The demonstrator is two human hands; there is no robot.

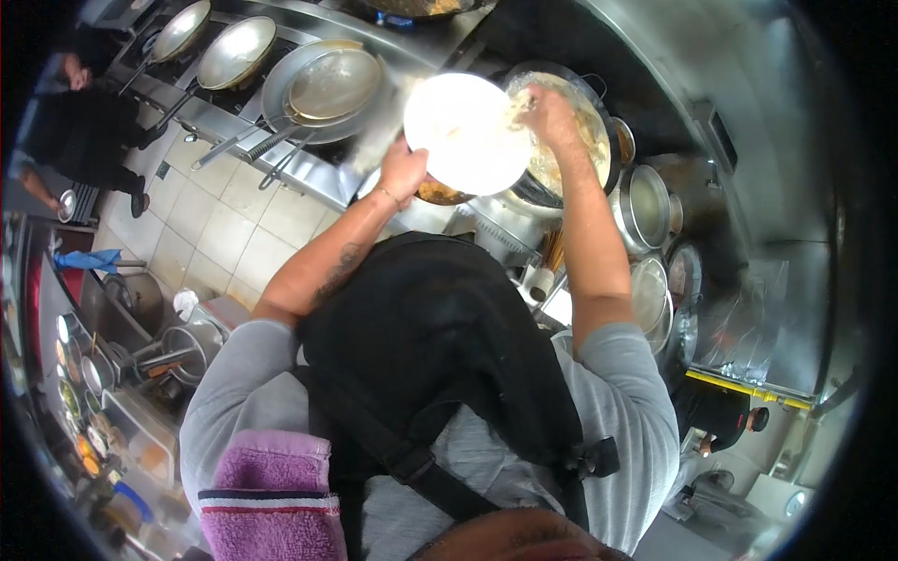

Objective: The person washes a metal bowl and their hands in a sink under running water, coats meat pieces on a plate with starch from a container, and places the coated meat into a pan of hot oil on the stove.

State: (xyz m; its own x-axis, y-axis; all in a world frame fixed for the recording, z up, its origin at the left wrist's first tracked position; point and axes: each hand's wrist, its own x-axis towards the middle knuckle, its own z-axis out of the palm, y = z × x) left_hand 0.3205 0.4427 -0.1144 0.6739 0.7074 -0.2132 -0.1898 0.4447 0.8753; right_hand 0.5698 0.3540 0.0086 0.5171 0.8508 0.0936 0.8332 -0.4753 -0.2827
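My left hand point(404, 171) grips the near-left rim of a round white plate point(458, 140), which is overexposed and tilted beside a wide pan. My right hand point(550, 114) is over the left side of that pan point(610, 154), close to the plate's right edge. Its fingers are curled around a clump of pale food point(517, 110), partly blurred. More pale, bubbly food point(589, 126) lies in the pan. Below the plate, part of a vessel with orange-brown food point(440, 194) shows; the plate hides the rest.
Several pans, including a large steel one point(271, 98) with a strainer point(334, 84) over it, stand on the stove at left. Steel pots point(645, 208) line the right. One person point(89, 131) stands far left, another point(725, 411) lower right. Pots and food containers point(140, 439) fill the lower left.
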